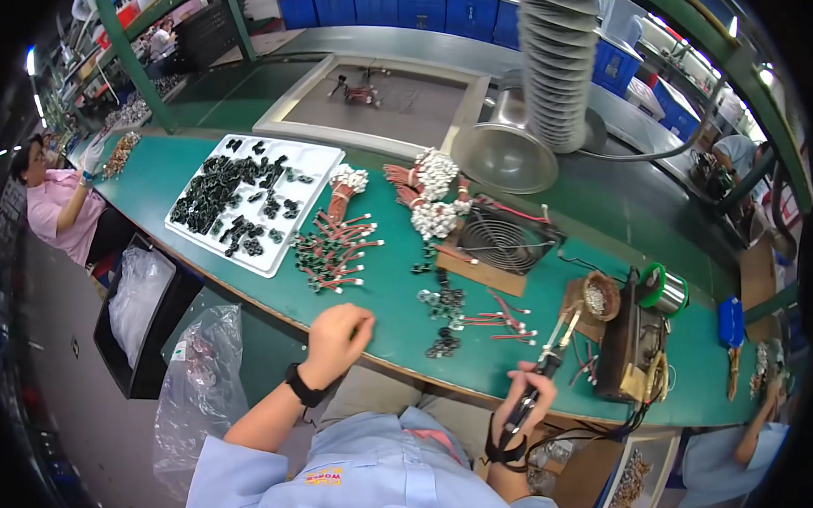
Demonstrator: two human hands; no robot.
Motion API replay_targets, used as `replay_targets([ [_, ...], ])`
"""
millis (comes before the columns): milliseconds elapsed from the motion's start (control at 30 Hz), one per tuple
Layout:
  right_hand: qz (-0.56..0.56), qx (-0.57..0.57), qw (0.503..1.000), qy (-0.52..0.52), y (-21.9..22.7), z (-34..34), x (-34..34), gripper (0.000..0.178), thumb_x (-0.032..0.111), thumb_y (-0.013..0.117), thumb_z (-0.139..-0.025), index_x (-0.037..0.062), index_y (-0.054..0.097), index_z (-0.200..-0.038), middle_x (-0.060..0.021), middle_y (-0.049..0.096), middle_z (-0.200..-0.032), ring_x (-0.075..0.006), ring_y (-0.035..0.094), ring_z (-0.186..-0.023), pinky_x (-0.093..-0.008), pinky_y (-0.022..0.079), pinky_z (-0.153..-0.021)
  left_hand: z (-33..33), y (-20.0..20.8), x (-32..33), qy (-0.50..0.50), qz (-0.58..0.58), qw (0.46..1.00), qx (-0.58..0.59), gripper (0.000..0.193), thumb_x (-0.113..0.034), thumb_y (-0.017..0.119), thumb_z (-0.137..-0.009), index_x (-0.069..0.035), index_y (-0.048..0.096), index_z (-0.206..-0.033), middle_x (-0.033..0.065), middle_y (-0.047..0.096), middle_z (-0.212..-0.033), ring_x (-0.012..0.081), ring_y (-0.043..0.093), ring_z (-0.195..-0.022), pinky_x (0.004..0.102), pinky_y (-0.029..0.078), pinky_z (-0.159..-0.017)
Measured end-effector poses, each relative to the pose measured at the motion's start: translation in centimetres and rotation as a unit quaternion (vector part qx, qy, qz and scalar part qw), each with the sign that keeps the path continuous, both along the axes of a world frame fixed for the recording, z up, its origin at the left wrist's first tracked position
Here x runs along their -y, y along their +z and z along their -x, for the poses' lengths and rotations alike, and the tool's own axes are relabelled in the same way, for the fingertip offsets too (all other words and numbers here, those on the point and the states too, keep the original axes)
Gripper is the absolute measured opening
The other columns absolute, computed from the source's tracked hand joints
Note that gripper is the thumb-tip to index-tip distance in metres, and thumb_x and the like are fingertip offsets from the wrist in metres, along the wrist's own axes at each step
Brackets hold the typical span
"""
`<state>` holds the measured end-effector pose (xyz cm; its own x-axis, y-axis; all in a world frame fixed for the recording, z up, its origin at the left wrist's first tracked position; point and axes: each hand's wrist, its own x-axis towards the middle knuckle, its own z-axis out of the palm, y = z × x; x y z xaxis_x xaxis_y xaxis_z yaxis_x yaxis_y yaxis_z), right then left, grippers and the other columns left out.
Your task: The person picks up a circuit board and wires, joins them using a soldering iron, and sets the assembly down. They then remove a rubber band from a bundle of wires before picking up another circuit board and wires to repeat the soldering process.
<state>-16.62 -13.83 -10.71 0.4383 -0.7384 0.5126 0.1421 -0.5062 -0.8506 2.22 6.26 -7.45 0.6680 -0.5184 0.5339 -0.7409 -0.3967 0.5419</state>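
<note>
Right hand (527, 398) gripping a soldering iron (551, 358), left hand (336, 336) curled, its grip unclear, by the green workbench (393, 323)

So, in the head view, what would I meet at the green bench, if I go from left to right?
White component tray, left hand, loose dark green parts, soldering iron in the right hand, green-rimmed solder wire spool.

Your tool (551, 358) has a smooth plastic handle (517, 423); the metal-grilled fan (504, 242) has matt cardboard (491, 278) under it, a smooth plastic tray (322, 164) to its left and a shiny metal hood (504, 162) behind.
</note>
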Motion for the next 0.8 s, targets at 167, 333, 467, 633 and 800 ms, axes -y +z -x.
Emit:
replay_targets([
  [167,0.040,0.005,0.996,0.085,0.1,0.3,1.5,0.021,-0.008,0.053,-0.082,0.0029,0.044,-0.098,-0.0194,0.057,-0.092,-0.0196,0.060,-0.070,-0.0309,0.049,-0.067,2.0,2.3,2.2,0.076,-0.041,0.990,-0.109,0.012,-0.003,0.064,-0.074,-0.002,0.059,-0.085,0.0083,0.054,-0.067,0.0216,0.053,-0.059,0.0299,0.042,-0.056],
  [333,-0.021,0.007,0.988,0.156,0.9,1.2,2.2,0.023,-0.009,0.053,-0.082,0.0017,0.042,-0.099,-0.0221,0.060,-0.087,-0.0208,0.061,-0.068,-0.0316,0.051,-0.063,4.3,6.7,6.7,-0.002,-0.096,0.984,-0.149,0.021,-0.004,0.065,-0.074,-0.001,0.059,-0.093,0.0108,0.056,-0.081,0.0230,0.056,-0.073,0.0304,0.045,-0.064],
  [467,-0.083,0.038,0.983,0.160,1.0,0.9,2.3,0.024,-0.010,0.056,-0.079,0.0013,0.045,-0.097,-0.0217,0.063,-0.085,-0.0246,0.064,-0.070,-0.0309,0.052,-0.062,2.8,7.8,9.8,-0.124,-0.181,0.972,-0.084,0.029,-0.007,0.067,-0.073,-0.002,0.057,-0.100,0.0119,0.054,-0.096,0.0250,0.055,-0.084,0.0327,0.046,-0.068],
  [633,-0.103,0.031,0.981,0.159,1.4,1.1,2.2,0.024,-0.010,0.051,-0.082,0.0019,0.039,-0.099,-0.0239,0.060,-0.085,-0.0231,0.061,-0.068,-0.0340,0.052,-0.064,0.4,8.4,13.3,-0.235,-0.273,0.933,-0.013,0.044,-0.015,0.069,-0.071,-0.004,0.053,-0.110,0.0131,0.050,-0.106,0.0289,0.053,-0.094,0.0366,0.047,-0.074],
  [800,-0.086,0.041,0.986,0.134,1.2,1.2,1.7,0.024,-0.009,0.051,-0.083,0.0027,0.038,-0.100,-0.0237,0.060,-0.085,-0.0237,0.061,-0.069,-0.0346,0.052,-0.063,2.4,7.6,16.9,-0.281,-0.337,0.898,0.029,0.055,-0.019,0.070,-0.069,-0.005,0.048,-0.117,0.0150,0.049,-0.111,0.0311,0.053,-0.096,0.0376,0.047,-0.080],
])
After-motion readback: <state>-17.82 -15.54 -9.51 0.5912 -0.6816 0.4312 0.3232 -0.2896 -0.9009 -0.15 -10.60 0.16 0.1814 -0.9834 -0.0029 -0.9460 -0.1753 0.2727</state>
